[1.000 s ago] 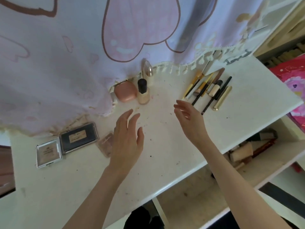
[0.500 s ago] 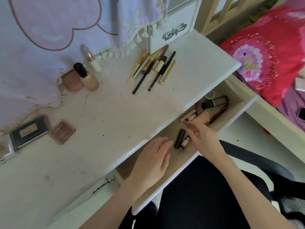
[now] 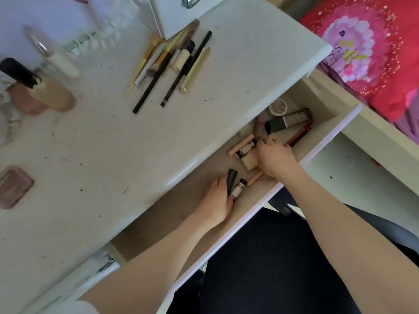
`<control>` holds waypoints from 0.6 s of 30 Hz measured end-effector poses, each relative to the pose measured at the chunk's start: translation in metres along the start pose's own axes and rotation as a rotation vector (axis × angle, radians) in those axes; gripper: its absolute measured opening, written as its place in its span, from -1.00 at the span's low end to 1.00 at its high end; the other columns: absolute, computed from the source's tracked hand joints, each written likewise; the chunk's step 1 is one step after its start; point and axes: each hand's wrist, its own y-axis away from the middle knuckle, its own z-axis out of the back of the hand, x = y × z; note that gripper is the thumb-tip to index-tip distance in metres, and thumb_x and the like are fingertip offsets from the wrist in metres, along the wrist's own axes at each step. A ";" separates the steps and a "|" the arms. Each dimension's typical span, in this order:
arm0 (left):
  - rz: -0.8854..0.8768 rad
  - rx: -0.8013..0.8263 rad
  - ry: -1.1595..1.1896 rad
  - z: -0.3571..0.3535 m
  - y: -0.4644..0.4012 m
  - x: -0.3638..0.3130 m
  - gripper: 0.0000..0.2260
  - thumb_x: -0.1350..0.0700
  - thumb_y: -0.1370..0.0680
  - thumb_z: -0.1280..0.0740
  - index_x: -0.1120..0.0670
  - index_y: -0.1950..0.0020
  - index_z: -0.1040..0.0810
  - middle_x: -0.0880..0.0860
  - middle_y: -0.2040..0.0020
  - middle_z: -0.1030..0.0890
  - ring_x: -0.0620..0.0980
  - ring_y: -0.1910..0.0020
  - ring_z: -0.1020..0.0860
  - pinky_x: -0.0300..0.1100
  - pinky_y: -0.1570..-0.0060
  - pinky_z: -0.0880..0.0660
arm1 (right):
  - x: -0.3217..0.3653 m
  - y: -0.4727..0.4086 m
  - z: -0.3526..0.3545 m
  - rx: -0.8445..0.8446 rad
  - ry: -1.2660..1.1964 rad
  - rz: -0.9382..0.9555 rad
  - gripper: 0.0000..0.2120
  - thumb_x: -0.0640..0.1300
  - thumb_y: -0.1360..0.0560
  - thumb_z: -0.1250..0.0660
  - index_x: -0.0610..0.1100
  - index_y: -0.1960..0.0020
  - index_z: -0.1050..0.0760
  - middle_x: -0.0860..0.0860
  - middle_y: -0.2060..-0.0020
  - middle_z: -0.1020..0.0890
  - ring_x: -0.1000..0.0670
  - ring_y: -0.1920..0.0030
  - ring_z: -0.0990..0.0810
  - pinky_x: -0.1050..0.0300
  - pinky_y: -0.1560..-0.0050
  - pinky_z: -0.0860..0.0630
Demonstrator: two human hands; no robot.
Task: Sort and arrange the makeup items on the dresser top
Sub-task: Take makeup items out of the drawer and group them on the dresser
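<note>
- Both hands are inside the open drawer [image 3: 335,123] below the dresser top [image 3: 140,143].
- Left hand [image 3: 217,200]: lies at the near part of the drawer. Its fingers curl around a black tube [image 3: 231,179], which stands out above the fingers. A pale tube with a dark cap [image 3: 238,189] lies touching the fingertips on the right side.
- Right hand [image 3: 275,158]: lies palm down, further into the drawer, over a cluster of small items. The fingers are bent over a beige block [image 3: 248,162] and a pale tube with a black band [image 3: 246,149]. Whether they actually grasp either item cannot be told; the fingertips are hidden.
- A thin peach stick [image 3: 255,179] protrudes from under the right wrist.
- Further back in the drawer: a grey tube with a black cap [image 3: 288,121], a red pencil [image 3: 299,135] and a round pale jar [image 3: 278,107].
- On the dresser top: a fanned group of pencils and brushes [image 3: 174,62] lies near the rear, including a gold tube [image 3: 195,69].
- At the left, blurred: a foundation bottle with a black cap [image 3: 45,89], and a pink compact [image 3: 14,186] nearer the front edge.
- A red patterned cushion [image 3: 374,48] lies to the right of the dresser.
</note>
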 end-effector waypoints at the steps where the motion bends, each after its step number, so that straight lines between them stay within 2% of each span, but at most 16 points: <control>1: 0.018 -0.023 -0.016 -0.003 -0.007 -0.003 -0.56 0.08 -0.58 -0.21 0.16 -0.41 -0.22 0.15 -0.31 -0.35 0.08 -0.24 -0.36 -0.18 -0.19 -0.30 | 0.000 -0.004 -0.001 -0.015 0.014 0.009 -0.57 -0.25 -0.50 -0.20 -0.20 -0.36 -0.28 -0.18 -0.32 -0.34 -0.20 -0.34 -0.28 -0.18 -0.27 -0.27; 6: 0.145 -0.058 -0.109 -0.012 -0.028 -0.014 -0.64 -0.01 -0.55 -0.26 0.16 -0.26 -0.35 0.14 -0.21 -0.40 0.12 -0.12 -0.44 -0.08 -0.04 -0.41 | 0.001 -0.016 -0.004 -0.019 0.088 0.017 -0.56 -0.15 -0.47 -0.30 -0.14 -0.33 -0.33 -0.13 -0.26 -0.35 -0.17 -0.28 -0.31 -0.13 -0.22 -0.29; 12: 0.159 0.128 -0.248 -0.013 -0.035 -0.018 -0.78 0.05 -0.60 -0.16 0.16 -0.08 -0.48 0.16 -0.11 -0.46 0.15 -0.12 -0.42 -0.06 -0.09 -0.36 | -0.006 -0.020 0.003 0.055 0.121 0.069 -0.47 -0.22 -0.47 -0.25 -0.07 -0.42 -0.24 -0.15 -0.29 -0.29 -0.19 -0.32 -0.23 -0.22 -0.29 -0.22; 16: 0.143 0.206 -0.289 -0.010 -0.034 -0.015 -0.74 0.08 -0.60 -0.14 0.15 -0.23 -0.40 0.14 -0.24 -0.36 0.13 -0.25 -0.31 -0.06 -0.27 -0.22 | -0.009 -0.021 0.012 0.095 0.143 0.129 -0.47 -0.20 -0.52 -0.20 -0.04 -0.46 -0.17 -0.10 -0.37 -0.29 -0.17 -0.37 -0.22 -0.26 -0.36 -0.13; 18: 0.136 0.226 -0.257 -0.008 -0.029 -0.012 -0.73 0.07 -0.61 -0.12 0.14 -0.27 -0.35 0.13 -0.26 -0.36 0.12 -0.26 -0.30 -0.08 -0.27 -0.19 | -0.008 -0.022 0.016 0.091 0.206 0.157 -0.52 -0.17 -0.52 -0.22 -0.05 -0.42 -0.26 -0.08 -0.36 -0.33 -0.17 -0.37 -0.20 -0.29 -0.40 -0.07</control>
